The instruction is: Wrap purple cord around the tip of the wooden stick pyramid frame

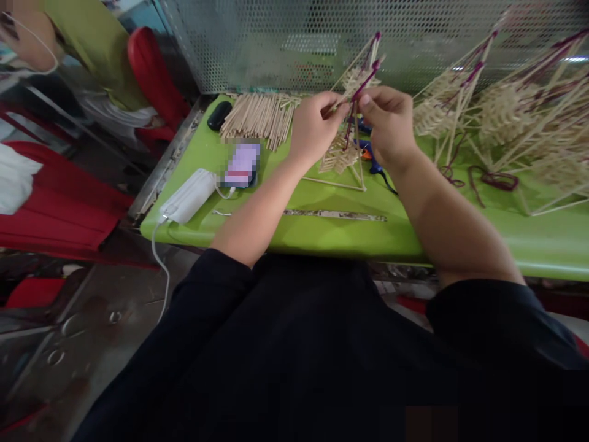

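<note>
On the green table stands a stick frame (339, 161) with stacked lattice parts and purple cord (367, 81) at its upper end. My left hand (318, 124) is at the frame's left side, thumb and fingers pinched together near the cord. My right hand (387, 123) faces it from the right, fingers closed by the purple cord. What lies between the fingertips of each hand is too small to make out. Behind and below my right hand, a blue tool with an orange part (373, 161) is partly hidden.
Thin sticks (260, 118), a phone (242, 164), a white power bank (189, 195) and a flat strip (335, 215) lie on the green table (294, 236). Several stick structures (504, 116) stand right. A perforated metal panel (276, 52) rises behind. Another person (92, 46) is at upper left.
</note>
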A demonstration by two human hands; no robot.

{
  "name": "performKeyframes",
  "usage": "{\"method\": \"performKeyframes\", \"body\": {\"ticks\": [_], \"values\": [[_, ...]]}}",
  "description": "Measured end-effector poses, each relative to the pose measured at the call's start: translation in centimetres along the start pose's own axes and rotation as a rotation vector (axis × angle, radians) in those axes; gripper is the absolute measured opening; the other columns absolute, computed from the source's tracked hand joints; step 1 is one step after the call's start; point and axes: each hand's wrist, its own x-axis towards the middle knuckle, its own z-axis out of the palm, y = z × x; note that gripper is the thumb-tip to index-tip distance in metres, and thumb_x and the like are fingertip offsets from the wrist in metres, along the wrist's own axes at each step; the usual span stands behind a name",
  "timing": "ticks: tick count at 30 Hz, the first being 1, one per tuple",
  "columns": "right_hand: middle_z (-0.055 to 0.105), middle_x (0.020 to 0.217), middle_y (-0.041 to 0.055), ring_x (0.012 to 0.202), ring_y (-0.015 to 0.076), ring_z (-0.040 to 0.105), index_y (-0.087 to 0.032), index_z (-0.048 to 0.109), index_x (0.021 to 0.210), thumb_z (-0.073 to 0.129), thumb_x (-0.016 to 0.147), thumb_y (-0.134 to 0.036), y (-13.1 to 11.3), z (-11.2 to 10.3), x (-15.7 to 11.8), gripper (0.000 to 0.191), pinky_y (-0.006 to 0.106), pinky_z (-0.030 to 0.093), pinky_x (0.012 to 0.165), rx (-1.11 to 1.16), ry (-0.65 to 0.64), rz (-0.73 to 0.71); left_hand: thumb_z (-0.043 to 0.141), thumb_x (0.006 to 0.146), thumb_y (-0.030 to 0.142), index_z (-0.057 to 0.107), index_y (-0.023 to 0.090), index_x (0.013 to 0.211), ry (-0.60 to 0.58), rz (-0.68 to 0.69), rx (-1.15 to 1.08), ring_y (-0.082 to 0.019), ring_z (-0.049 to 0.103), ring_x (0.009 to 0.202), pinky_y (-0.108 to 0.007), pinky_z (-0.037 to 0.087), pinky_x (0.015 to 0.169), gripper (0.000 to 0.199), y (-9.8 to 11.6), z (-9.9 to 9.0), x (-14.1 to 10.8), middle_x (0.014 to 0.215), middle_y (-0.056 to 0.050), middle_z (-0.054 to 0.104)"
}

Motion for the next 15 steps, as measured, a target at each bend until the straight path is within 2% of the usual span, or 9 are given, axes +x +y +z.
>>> {"method": "performKeyframes", "body": {"ticks": [4,12,15], "values": [[0.045,0.058,0.0026,0.084,0.0245,0.035,-0.035,0.064,0.085,0.069,0.074,-0.108,0.4,0.1,-0.4,0.074,0.046,0.025,0.077,-0.065,-0.023,-0.008,0.021,0.08,0.118,0.071,0.033,0.092,-0.046,-0.009,-0.021,-0.02,0.043,0.077,-0.041,0.033,0.073,0.099,-0.8,0.5,0.3,0.082,0.001,0.076],[0.057,0.066,0.0018,0.08,0.0224,0.035,-0.035,0.07,0.096,0.078,0.054,-0.112,0.7,0.8,-0.4,0.088,0.045,0.028,0.074,0.026,0.113,0.05,0.027,0.104,0.097,0.065,0.03,0.087,-0.109,0.024,0.016,-0.018,0.04,0.08,-0.039,0.034,0.074,0.079,-1.5,0.3,0.6,0.077,0.0,0.061],[0.049,0.057,0.001,0.081,0.0242,0.037,-0.037,0.069,0.095,0.071,0.061,-0.113,0.9,0.8,-0.5,0.084,0.047,0.029,0.074,0.022,0.073,0.037,0.033,0.11,0.089,0.066,0.031,0.089,-0.093,0.035,0.009,-0.019,0.043,0.081,-0.039,0.035,0.074,0.07,-1.8,0.0,0.8,0.079,0.001,0.064]]}}
